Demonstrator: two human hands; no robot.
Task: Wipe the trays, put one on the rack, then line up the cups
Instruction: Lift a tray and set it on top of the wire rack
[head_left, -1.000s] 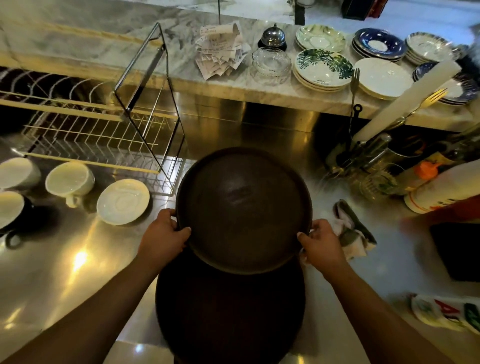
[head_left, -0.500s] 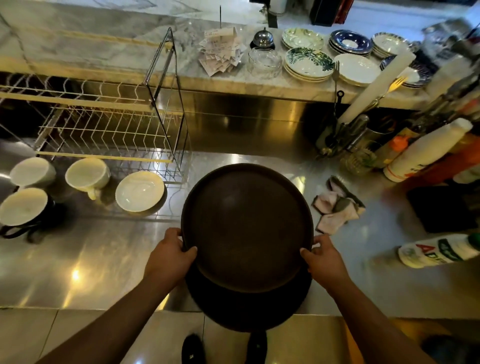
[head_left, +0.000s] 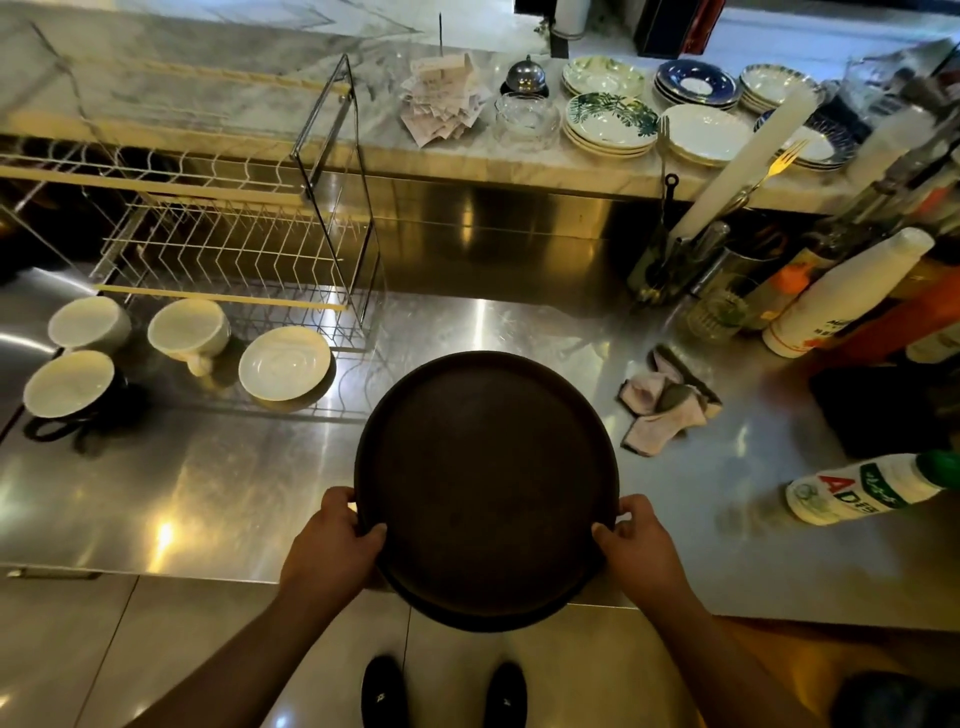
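Fingers (head_left: 371, 532) of the left hand (head_left: 332, 540) are curled over the near-left rim of the top tray (head_left: 485, 478), and those of the right hand (head_left: 636, 545) are clamped on its near-right rim, thumbs laid on the inner edge. This round dark tray is held level above the front edge of the steel table (head_left: 208, 493), partly overhanging it. A second dark tray (head_left: 483, 618) is seen just under the top tray as a crescent along its near side; whether the two are touching cannot be told.

A crumpled cloth (head_left: 667, 410) is lying on the table to the right of the top tray, well apart from it. A white bottle (head_left: 862, 491) is laid on its side farther right. Left of the top tray, a white saucer (head_left: 284, 364) is set nearest, then three cups (head_left: 187, 330) grouped beyond it, two white and one dark-sided. The wire rack (head_left: 234, 249) is placed behind the cups, left of and beyond the top tray, with an upright metal frame at its right end. On the marble ledge beyond the top tray, stacked plates (head_left: 610, 122), a glass bowl and a small bell are kept.
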